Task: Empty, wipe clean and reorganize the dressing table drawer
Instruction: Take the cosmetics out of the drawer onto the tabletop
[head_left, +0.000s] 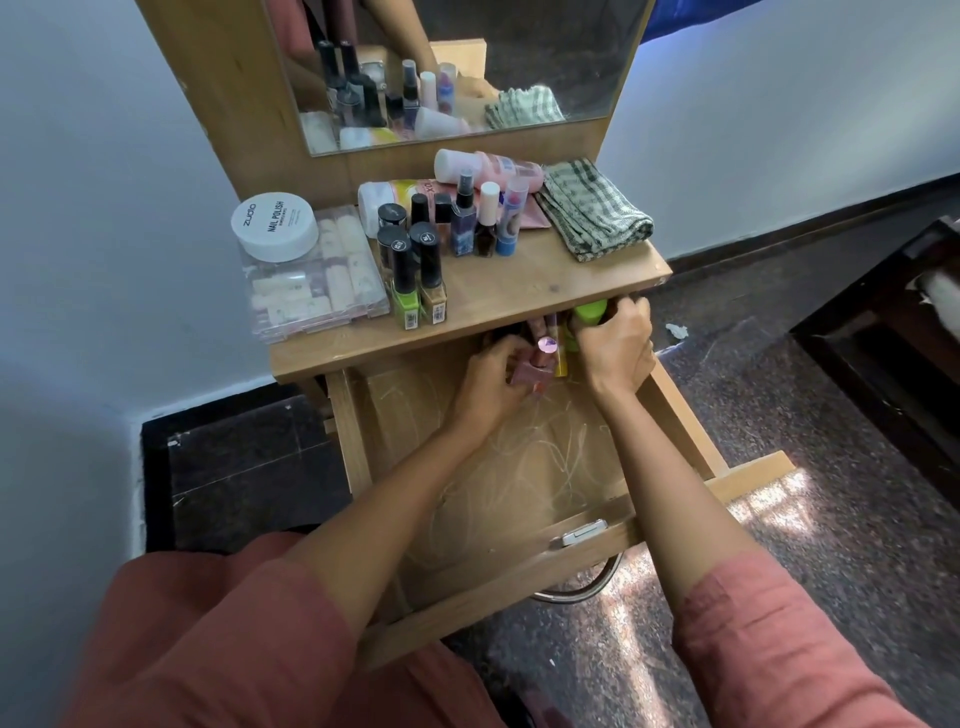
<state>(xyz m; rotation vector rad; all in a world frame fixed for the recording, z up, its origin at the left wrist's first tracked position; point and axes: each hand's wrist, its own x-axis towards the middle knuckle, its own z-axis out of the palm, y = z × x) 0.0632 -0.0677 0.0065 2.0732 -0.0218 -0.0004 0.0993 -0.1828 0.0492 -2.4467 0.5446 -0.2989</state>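
1. At the back of the open drawer (519, 467): left hand (488, 382) grasps a mauve bottle (527, 370); right hand (618, 345) clasps a green bottle (589, 312).
2. On the tabletop (519, 291) above: clustered nail-polish bottles (415, 275), a clear box (311, 280), a folded checked cloth (592, 208).

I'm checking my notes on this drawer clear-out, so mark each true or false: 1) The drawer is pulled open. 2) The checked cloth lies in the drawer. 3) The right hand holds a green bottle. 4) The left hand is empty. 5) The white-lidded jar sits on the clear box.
1) True: the drawer is pulled open.
2) False: the checked cloth lies folded on the tabletop.
3) True: the right hand holds the green bottle.
4) False: the left hand has pinkish bottles in its grip.
5) True: the white-lidded jar sits on the clear box.
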